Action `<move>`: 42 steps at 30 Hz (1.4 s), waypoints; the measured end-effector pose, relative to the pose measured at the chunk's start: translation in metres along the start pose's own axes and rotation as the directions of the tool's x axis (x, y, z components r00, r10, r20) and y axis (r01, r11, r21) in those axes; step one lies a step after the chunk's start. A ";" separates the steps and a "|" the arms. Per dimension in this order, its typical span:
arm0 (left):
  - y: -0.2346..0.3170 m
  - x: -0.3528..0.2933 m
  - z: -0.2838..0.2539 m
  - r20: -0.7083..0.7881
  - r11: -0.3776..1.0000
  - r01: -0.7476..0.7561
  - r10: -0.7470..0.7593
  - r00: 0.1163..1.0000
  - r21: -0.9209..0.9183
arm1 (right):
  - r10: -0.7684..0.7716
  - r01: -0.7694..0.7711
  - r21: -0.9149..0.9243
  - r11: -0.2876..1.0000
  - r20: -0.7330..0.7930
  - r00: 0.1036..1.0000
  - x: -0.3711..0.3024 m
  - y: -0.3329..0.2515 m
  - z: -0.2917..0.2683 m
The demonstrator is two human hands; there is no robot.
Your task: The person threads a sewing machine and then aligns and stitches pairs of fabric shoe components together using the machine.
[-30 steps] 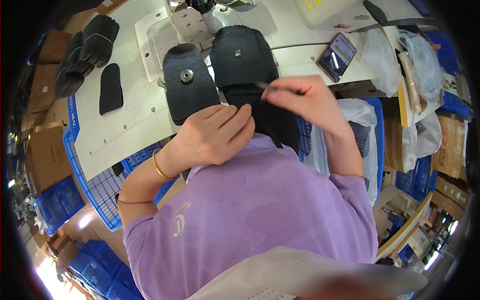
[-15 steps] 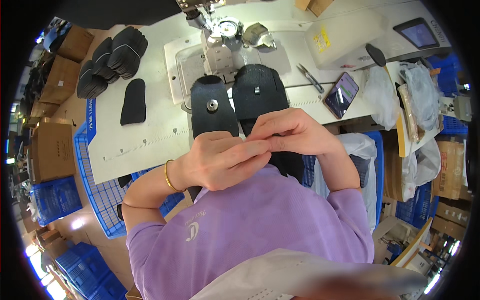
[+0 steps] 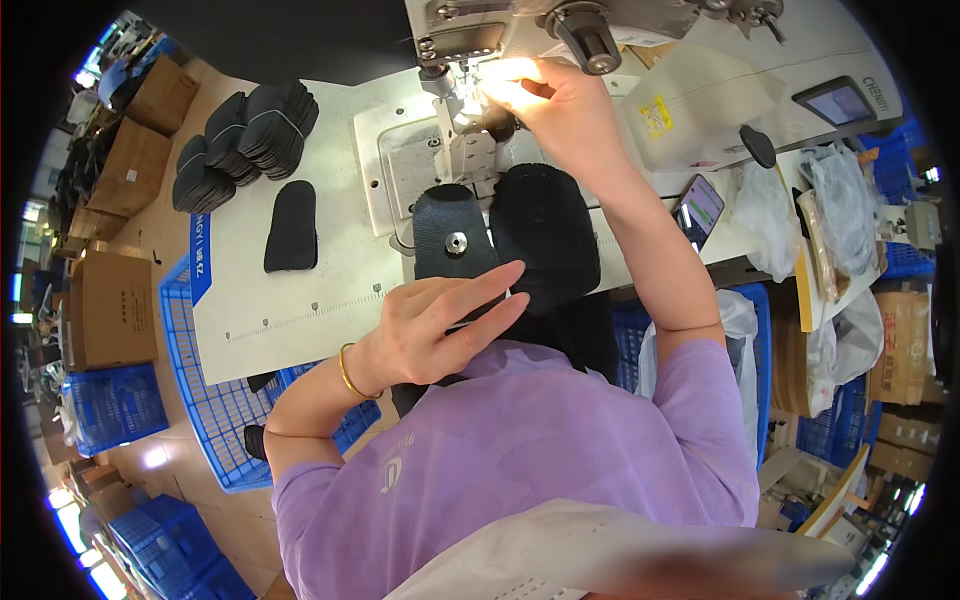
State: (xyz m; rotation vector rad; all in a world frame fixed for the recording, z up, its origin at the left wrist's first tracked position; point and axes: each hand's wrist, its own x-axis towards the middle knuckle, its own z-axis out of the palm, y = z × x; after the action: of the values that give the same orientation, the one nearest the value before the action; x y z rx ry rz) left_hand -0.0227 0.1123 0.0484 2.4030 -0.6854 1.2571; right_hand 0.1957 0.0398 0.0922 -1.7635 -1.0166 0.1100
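Note:
My right hand (image 3: pixel 570 115) is raised to the needle area of a sewing machine (image 3: pixel 455 50). Its thumb and fingertips are pinched together in bright lamp glare; what they hold, if anything, cannot be made out. Lower down, my left hand (image 3: pixel 435 325) holds nothing, its fingers stretched apart above a dark piece (image 3: pixel 450 212) with a rounded top. A small round metal part, much like a bobbin (image 3: pixel 456 243), lies on that piece. Beside it, to the right, is a wider black fabric piece (image 3: pixel 545 230), close to my left fingertips.
Tied stacks of black pads (image 3: pixel 262 130) and a single black pad (image 3: pixel 291 228) lie on the white table (image 3: pixel 350 315) at left. A phone (image 3: pixel 697 212) rests right of my forearm. Blue baskets (image 3: pixel 215 400) stand below the table edges. Plastic bags (image 3: pixel 840 205) hang at right.
My hands were together over the dark pieces. The right has gone up and forward to the needle; the left stays low with its fingers opened. The view has tilted towards the machine head.

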 end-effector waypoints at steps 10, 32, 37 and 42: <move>-0.003 -0.018 -0.008 -0.007 0.997 0.077 -0.077 0.997 0.012 | 0.016 -0.024 -0.081 0.996 -0.104 0.994 0.009 0.020 0.017; -0.006 -0.035 -0.012 0.065 0.982 0.186 -0.187 0.980 0.021 | -0.112 0.077 0.163 0.984 0.224 0.968 0.010 0.027 0.004; -0.008 -0.036 -0.010 0.088 0.979 0.201 -0.203 0.975 0.023 | -0.125 0.070 0.237 0.969 0.225 0.966 0.008 0.039 0.001; -0.015 -0.026 -0.016 0.012 0.971 0.232 -0.233 0.972 0.053 | -0.473 0.484 -0.085 0.871 0.126 0.872 0.005 0.042 -0.005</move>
State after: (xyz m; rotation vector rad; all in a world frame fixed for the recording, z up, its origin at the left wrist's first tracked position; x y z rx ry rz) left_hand -0.0379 0.1396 0.0347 2.4540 -0.3659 1.1691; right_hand 0.2261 0.0357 0.0624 -1.5647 -1.5353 -0.1785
